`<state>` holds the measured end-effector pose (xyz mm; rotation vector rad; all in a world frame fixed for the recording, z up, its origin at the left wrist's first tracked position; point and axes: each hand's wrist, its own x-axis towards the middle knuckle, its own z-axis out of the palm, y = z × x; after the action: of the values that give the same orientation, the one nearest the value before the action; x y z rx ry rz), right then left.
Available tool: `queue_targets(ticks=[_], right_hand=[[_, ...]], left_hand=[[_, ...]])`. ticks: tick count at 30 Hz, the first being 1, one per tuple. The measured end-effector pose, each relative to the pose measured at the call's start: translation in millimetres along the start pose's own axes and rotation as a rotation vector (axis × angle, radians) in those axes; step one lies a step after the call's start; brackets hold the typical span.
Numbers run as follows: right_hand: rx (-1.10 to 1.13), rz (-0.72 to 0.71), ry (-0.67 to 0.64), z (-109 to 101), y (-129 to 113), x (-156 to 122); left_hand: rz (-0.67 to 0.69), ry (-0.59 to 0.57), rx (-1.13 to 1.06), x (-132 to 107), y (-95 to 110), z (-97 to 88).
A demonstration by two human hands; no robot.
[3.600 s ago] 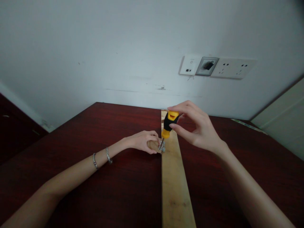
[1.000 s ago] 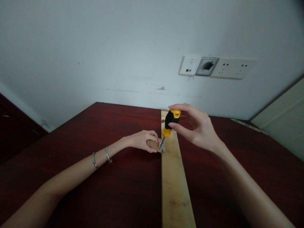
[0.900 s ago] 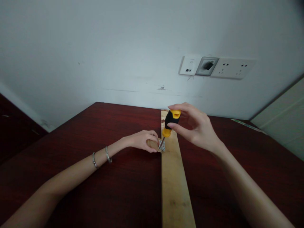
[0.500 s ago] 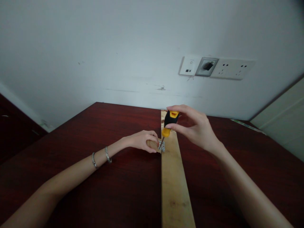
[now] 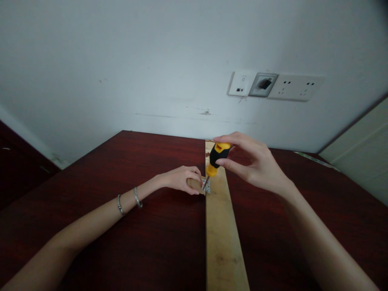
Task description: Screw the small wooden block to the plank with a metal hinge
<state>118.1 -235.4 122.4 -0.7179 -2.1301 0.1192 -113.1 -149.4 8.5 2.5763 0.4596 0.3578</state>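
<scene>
A long pale wooden plank [image 5: 222,238] lies on the dark red table [image 5: 145,226], running away from me. My right hand [image 5: 254,163] pinches the yellow and black handle of a short screwdriver [image 5: 216,155], which stands tilted with its tip on a small metal hinge [image 5: 206,186] at the plank's left edge. My left hand [image 5: 180,180] is closed on a small wooden block [image 5: 195,185] that butts against that edge beside the hinge. Two bracelets circle my left wrist.
A white wall rises behind the table, with a row of sockets and a switch plate [image 5: 275,85] at the upper right. A pale cabinet side [image 5: 360,157] stands at the right. A dark red surface [image 5: 18,165] shows at the far left.
My right fingers have shifted round the screwdriver handle, which has turned slightly in place. The tip stays on the hinge and my left hand has not moved.
</scene>
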Motion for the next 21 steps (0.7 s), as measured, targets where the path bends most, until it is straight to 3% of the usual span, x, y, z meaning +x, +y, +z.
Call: queue_targets(ticks=[21], right_hand=[[-0.080,-0.019,0.074,1.5,4.3,-0.1]], left_hand=[[0.016,0.001,-0.017,1.2,-4.2,1.7]])
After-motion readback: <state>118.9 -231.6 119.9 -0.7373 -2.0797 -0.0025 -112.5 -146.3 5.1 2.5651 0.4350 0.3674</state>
